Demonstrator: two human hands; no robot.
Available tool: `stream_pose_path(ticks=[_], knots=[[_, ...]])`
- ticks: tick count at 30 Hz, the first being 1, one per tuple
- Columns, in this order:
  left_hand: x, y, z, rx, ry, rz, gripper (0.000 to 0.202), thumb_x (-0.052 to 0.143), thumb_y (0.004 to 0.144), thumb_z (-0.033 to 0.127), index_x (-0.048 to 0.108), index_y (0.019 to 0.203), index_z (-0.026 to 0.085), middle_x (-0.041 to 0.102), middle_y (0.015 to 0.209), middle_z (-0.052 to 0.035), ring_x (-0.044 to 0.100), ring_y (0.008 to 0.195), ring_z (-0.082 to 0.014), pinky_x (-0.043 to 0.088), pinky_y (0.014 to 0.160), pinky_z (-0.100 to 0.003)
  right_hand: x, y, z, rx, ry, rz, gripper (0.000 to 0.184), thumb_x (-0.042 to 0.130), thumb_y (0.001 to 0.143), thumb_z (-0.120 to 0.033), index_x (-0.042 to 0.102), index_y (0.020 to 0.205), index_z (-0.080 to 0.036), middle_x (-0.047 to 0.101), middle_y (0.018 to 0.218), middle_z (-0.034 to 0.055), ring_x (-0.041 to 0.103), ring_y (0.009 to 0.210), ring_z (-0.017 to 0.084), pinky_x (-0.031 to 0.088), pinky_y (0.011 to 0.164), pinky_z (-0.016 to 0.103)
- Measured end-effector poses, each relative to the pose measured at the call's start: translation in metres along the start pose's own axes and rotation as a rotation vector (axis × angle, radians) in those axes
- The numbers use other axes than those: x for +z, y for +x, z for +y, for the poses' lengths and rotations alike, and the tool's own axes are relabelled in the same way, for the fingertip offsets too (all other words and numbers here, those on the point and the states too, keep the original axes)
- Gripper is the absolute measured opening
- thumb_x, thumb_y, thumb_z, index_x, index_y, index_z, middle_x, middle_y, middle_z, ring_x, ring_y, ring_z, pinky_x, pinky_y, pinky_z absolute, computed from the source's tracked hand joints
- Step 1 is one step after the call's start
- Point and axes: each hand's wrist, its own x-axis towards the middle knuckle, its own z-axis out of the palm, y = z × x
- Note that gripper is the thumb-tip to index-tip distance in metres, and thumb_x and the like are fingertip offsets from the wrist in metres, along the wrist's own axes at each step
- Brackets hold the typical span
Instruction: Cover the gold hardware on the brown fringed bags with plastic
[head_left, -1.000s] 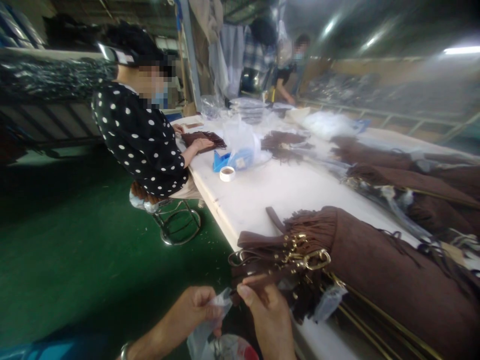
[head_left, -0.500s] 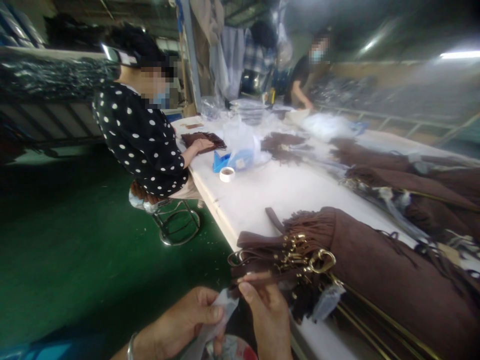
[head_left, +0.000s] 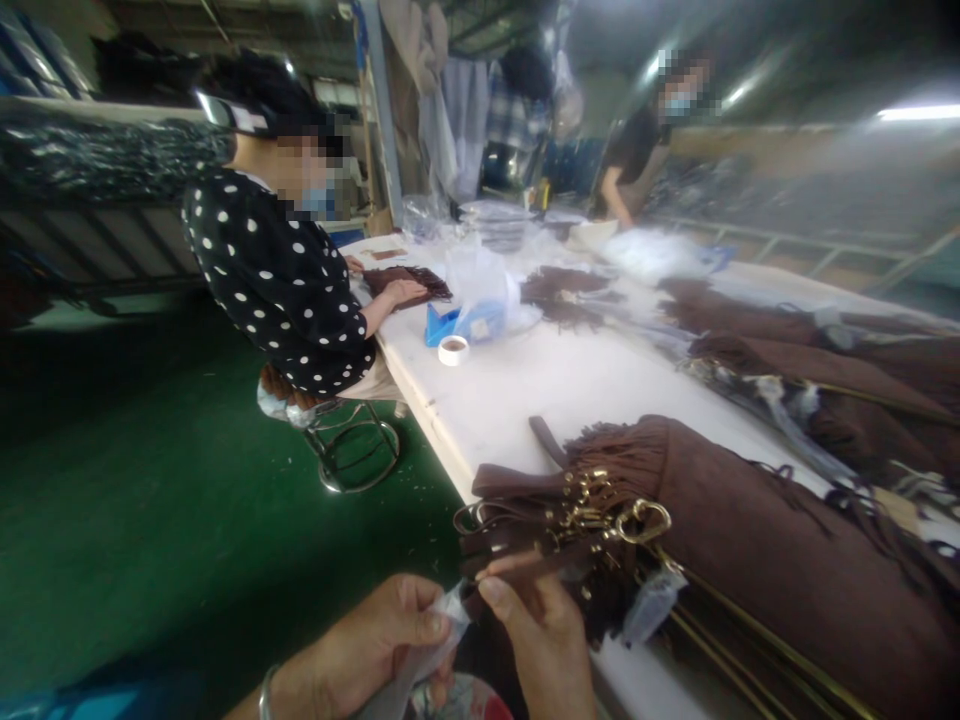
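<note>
Brown strap (head_left: 573, 557): at near corner of white table (head_left: 517, 400), beside brown fringed bundle (head_left: 750, 520), end pinched in right hand (head_left: 547, 630).

Going down in size. Across table: bundle, fringe pointing left. At left table edge: seated co-worker (head_left: 277, 280) in dotted top, hand on brown fringed piece (head_left: 405, 283). Farther back: second co-worker (head_left: 634, 150), moved rightward since a second ago; probably no bearing on work in hand.

Right hand grasping strap, thumb against fingers. Left hand (head_left: 397, 625) closed on clear plastic film (head_left: 412, 665). Main change: film spread loose a second ago, now gathered narrow, tip close by strap end. Likely meaning: film-and-strap handling mid-step, neither let go. Can't tell whether touching or wrapped. Gold clasp (head_left: 643, 522) nudged slightly right, maybe tugged along with strap.

Writing: no readable brand or label. Red-and-white round item (head_left: 469, 700) below hands, cut off by frame edge, not legible. Tan card (head_left: 898, 508) at right, too blurred. White tape roll (head_left: 453, 350), no lettering made out.
</note>
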Motion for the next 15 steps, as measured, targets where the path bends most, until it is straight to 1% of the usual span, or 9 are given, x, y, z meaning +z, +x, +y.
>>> stream_pose_path(ticks=[2, 4, 6, 9, 12, 15], knots=[[0.001, 0.001, 0.001, 0.007, 0.102, 0.039, 0.035, 0.082, 0.067, 0.037, 0.063, 0.076, 0.01, 0.07, 0.065, -0.0113, 0.064, 0.052, -0.018, 0.046, 0.048, -0.022, -0.001, 0.002, 0.002, 0.008, -0.007, -0.02, 0.019, 0.075, 0.073, -0.034, 0.067, 0.082, -0.019, 0.07, 0.078, 0.0022, 0.063, 0.074, 0.018, 0.046, 0.062, 0.024], [0.002, 0.003, 0.0, 0.043, 0.226, 0.07, 0.035, 0.082, 0.066, 0.037, 0.061, 0.075, 0.011, 0.069, 0.064, -0.0095, 0.063, 0.052, -0.0184, 0.044, 0.047, -0.022, -0.003, 0.004, 0.004, 0.009, -0.008, -0.064, 0.018, 0.074, 0.073, -0.034, 0.067, 0.08, -0.019, 0.07, 0.079, 0.0031, 0.063, 0.076, 0.018, 0.046, 0.063, 0.025], [0.002, 0.003, -0.001, 0.111, 0.341, 0.086, 0.032, 0.08, 0.069, 0.037, 0.061, 0.073, 0.011, 0.068, 0.064, -0.0073, 0.063, 0.054, -0.0178, 0.044, 0.051, -0.023, -0.005, 0.006, 0.006, 0.004, -0.005, -0.105, 0.019, 0.073, 0.074, -0.035, 0.067, 0.08, -0.018, 0.07, 0.08, 0.0038, 0.063, 0.078, 0.019, 0.046, 0.064, 0.026], [0.005, 0.002, 0.0, 0.196, 0.457, 0.122, 0.025, 0.074, 0.076, 0.033, 0.061, 0.072, 0.012, 0.066, 0.065, -0.0049, 0.062, 0.058, -0.0169, 0.044, 0.057, -0.024, -0.007, 0.006, 0.007, 0.011, -0.003, -0.078, 0.021, 0.073, 0.075, -0.037, 0.067, 0.081, -0.018, 0.07, 0.08, 0.0042, 0.063, 0.079, 0.02, 0.045, 0.065, 0.026], [0.009, 0.0, 0.001, 0.218, 0.498, 0.188, 0.026, 0.07, 0.081, 0.035, 0.061, 0.074, 0.012, 0.067, 0.062, -0.0054, 0.061, 0.056, -0.0159, 0.041, 0.056, -0.023, -0.008, 0.003, 0.006, 0.041, -0.034, -0.028, 0.024, 0.074, 0.073, -0.038, 0.068, 0.082, -0.017, 0.069, 0.077, 0.0029, 0.062, 0.074, 0.019, 0.045, 0.064, 0.025], [0.014, -0.002, -0.002, 0.216, 0.479, 0.202, 0.032, 0.068, 0.082, 0.042, 0.061, 0.076, 0.012, 0.069, 0.063, -0.0072, 0.059, 0.056, -0.0154, 0.04, 0.056, -0.023, -0.006, 0.0, 0.005, 0.067, -0.059, -0.011, 0.026, 0.074, 0.072, -0.04, 0.068, 0.083, -0.017, 0.068, 0.074, 0.0015, 0.061, 0.071, 0.017, 0.046, 0.065, 0.025]])
